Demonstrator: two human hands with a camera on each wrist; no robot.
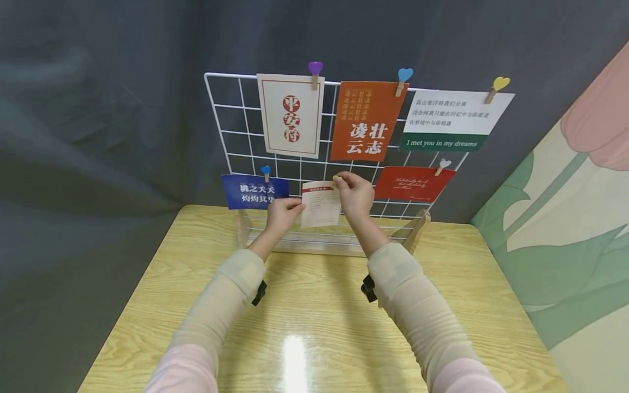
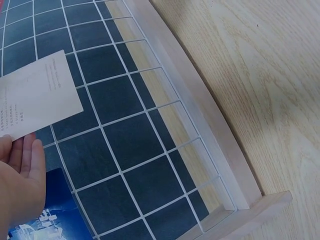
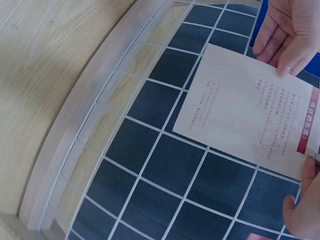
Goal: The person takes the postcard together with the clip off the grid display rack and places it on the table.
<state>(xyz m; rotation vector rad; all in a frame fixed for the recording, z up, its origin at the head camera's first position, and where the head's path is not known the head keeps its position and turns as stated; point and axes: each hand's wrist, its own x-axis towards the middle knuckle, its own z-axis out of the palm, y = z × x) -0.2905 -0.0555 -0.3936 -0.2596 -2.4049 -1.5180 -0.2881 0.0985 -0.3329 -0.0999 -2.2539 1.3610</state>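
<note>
A white card (image 1: 320,206) with a red band and small print is held upright against a white wire grid (image 1: 248,131). My left hand (image 1: 284,214) pinches the card's left edge between thumb and fingers; in the right wrist view its thumb lies on the printed face. My right hand (image 1: 356,196) pinches a small clothespin (image 1: 336,178) at the card's top right corner, mostly hidden by the fingers. Just left of the card, a blue card (image 1: 241,191) hangs from a blue heart clothespin (image 1: 266,171), partly behind my left hand. A red card (image 1: 413,183) hangs to the right.
Along the grid's top hang a cream card (image 1: 275,114), an orange card (image 1: 361,109) and a white-and-green card (image 1: 447,123), each on a heart clothespin. The grid's wooden base (image 1: 314,248) stands on a wood-grain table (image 1: 304,289). Behind is a dark curtain (image 1: 123,109).
</note>
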